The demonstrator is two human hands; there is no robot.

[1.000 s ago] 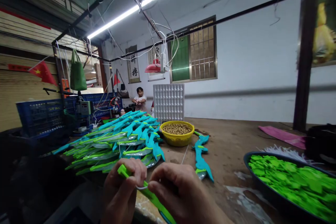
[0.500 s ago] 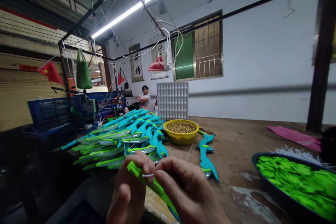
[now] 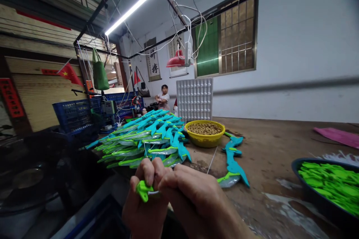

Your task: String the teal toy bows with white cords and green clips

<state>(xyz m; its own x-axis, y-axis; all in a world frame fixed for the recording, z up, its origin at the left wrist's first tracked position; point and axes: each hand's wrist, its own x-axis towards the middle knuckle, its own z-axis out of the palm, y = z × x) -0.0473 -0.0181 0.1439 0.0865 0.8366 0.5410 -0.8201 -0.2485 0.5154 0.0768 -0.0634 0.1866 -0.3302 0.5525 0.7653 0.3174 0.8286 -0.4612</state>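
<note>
My left hand (image 3: 146, 213) is closed around a bright green plastic piece (image 3: 143, 189), whose end sticks out between thumb and fingers. A short white cord (image 3: 153, 193) comes out of that end. My right hand (image 3: 196, 190) presses close against the left, its fingers pinched at the cord's other end; the fingertips are partly hidden. Most of the green piece is covered by my hands. Just beyond them lies a pile of blue and green plastic parts (image 3: 168, 134). One similar blue part (image 3: 234, 160) with a green and clear end rests apart, to the right of the pile.
On the brown table (image 3: 269, 145) stands a yellow bowl (image 3: 206, 141) of small brass-coloured rings. A dark basin (image 3: 294, 168) of green pieces is at the right, by a pink sheet (image 3: 336, 136). Behind are a white moulded tray (image 3: 194, 99) and a person (image 3: 163, 99).
The green piece has turned so its end faces me, and my right hand has moved in against the left. The view has swung left, shifting the scene rightward.
</note>
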